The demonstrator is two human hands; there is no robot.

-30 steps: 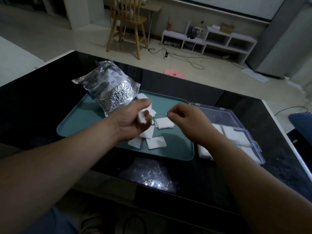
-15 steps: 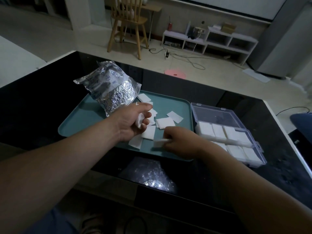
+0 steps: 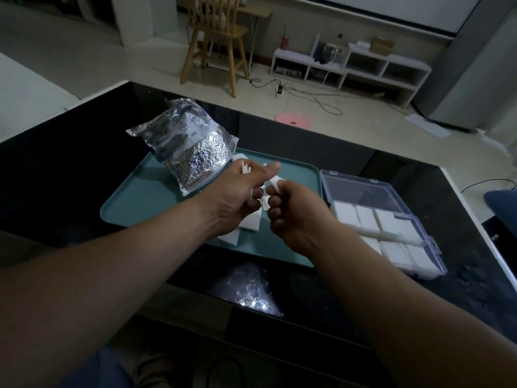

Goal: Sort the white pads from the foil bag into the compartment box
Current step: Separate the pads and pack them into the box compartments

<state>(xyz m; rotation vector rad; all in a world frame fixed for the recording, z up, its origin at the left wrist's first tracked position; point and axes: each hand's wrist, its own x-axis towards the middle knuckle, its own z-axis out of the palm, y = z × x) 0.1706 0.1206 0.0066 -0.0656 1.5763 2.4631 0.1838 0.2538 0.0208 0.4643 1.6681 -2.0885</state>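
both hands curled over the teal tray [image 3: 134, 211]: left hand [image 3: 237, 197] gripping several white pads [image 3: 246, 167], right hand [image 3: 291, 208] pinching one pad [image 3: 275, 182]; foil bag [image 3: 187, 147] behind left, loose pads [image 3: 250, 224] beneath, compartment box [image 3: 391, 231] right on the counter [image 3: 56, 163]

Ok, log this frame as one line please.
left hand: holding white pads | right hand: pinching one pad | both over teal tray | compartment box: open, partly filled | foil bag: on tray
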